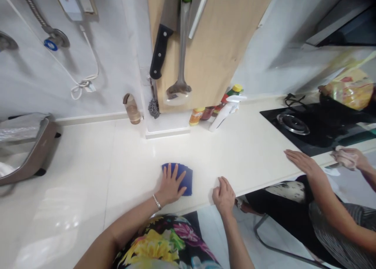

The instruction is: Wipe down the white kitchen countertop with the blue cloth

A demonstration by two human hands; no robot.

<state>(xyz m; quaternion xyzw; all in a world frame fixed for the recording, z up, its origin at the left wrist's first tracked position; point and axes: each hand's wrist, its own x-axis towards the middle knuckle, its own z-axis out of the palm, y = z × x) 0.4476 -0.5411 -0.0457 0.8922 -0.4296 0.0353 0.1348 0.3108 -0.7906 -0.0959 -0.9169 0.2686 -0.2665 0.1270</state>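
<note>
My left hand (172,185) lies flat with its fingers spread over a fanned pile of blue cards (188,181) on the white counter. Part of the pile is hidden under the palm and fingers. To the right, near the counter's front edge, my right hand (223,194) rests with its fingers curled together. Nothing shows in it, and it is apart from the cards.
A person's hand (299,161) rests by the black cooktop (317,132); their other hand holds a cloth (345,158). Bottles (196,116) and a white spray bottle (221,114) stand behind. A knife (161,51) and ladle (182,46) hang above. An appliance (38,151) sits left.
</note>
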